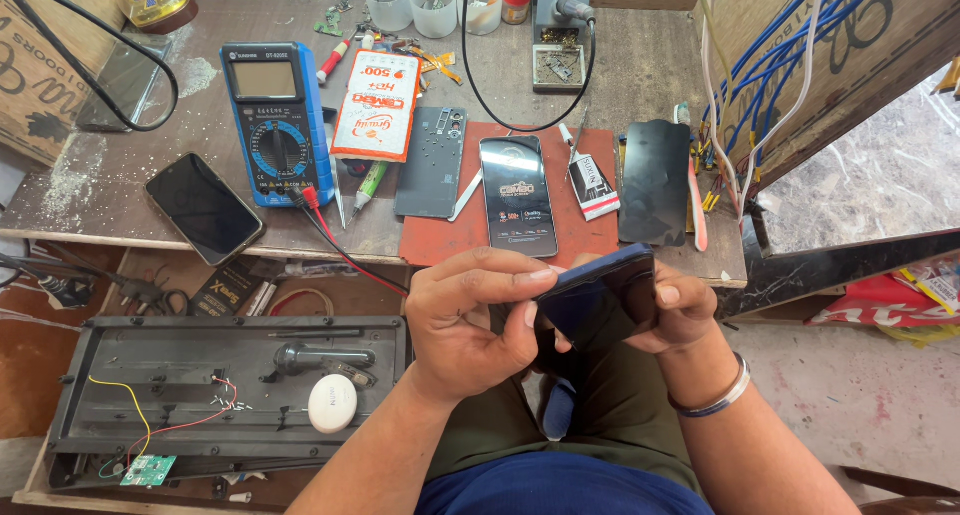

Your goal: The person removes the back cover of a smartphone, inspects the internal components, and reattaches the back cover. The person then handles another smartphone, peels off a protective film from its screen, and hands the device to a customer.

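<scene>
Both hands hold a dark smartphone (600, 300) above my lap, below the workbench edge. My left hand (470, 320) curls over the phone's left end, thumb and fingertips pressed on its upper edge. My right hand (680, 310) cups the phone from the right and underneath; a metal bangle (715, 400) circles that wrist. The phone's glossy face tilts toward me.
On the bench lie a red mat (440, 240) with another phone (518, 195), a grey back cover (432, 162), a black glass panel (655, 180), a blue multimeter (272, 120), a black phone (203, 207), a packet (378, 105). A soldering stand (560, 35) and cups sit behind. An opened black casing (230, 390) lies lower left.
</scene>
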